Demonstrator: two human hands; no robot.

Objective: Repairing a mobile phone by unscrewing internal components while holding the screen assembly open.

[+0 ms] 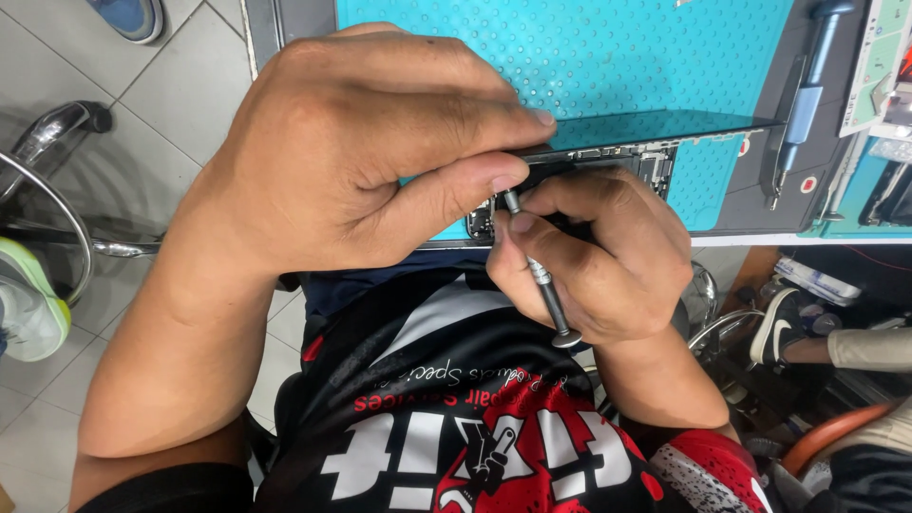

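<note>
While the teal perforated mat [589, 57] covers the counter [760, 204], a person steadies one opened phone [627, 157] at the counter's near edge, its lifted screen panel [665, 125] pinched between thumb and forefinger of the left hand [323, 152]. The right hand [608, 256] is closed around one slim screwdriver [541, 280], tip down in the phone's lower corner. Keeping the driver square to the screw and the panel steady looks wise. A second, blue driver [806, 95] lies unused on the counter, well apart.
</note>
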